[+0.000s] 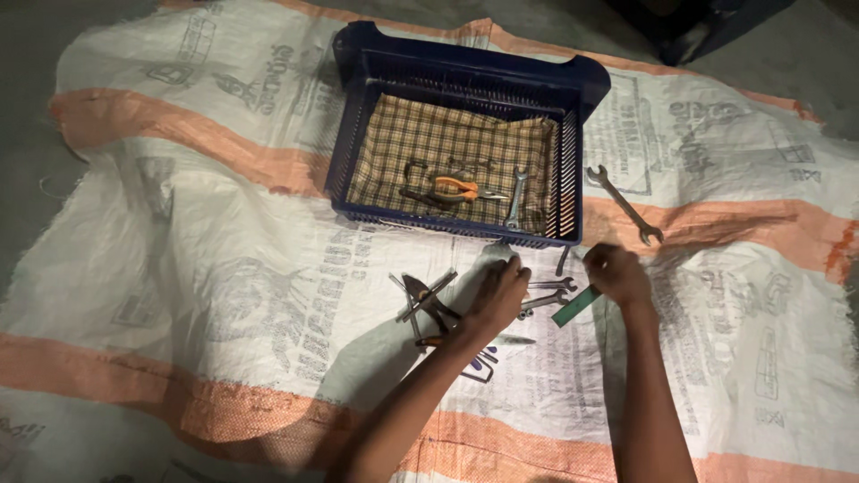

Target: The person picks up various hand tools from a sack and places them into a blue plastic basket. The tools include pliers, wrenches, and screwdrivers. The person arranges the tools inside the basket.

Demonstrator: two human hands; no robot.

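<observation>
My left hand [497, 291] rests palm down on a pile of metal tools [428, 300] lying on the white and orange woven sack sheet [224, 268]; whether it grips one is hidden. My right hand [616, 273] is closed on a flat green-handled tool [575, 306] that points down-left. Small wrenches [548, 295] lie between the two hands. Just beyond them stands a dark blue plastic basket [358, 152], lined with a checked cloth, holding orange-handled pliers [461, 188] and a wrench [516, 199].
A long double-ended spanner [624, 204] lies on the sheet to the right of the basket. Bare grey floor [27, 161] borders the sheet at the left and top. A dark object [689, 27] sits at the top right.
</observation>
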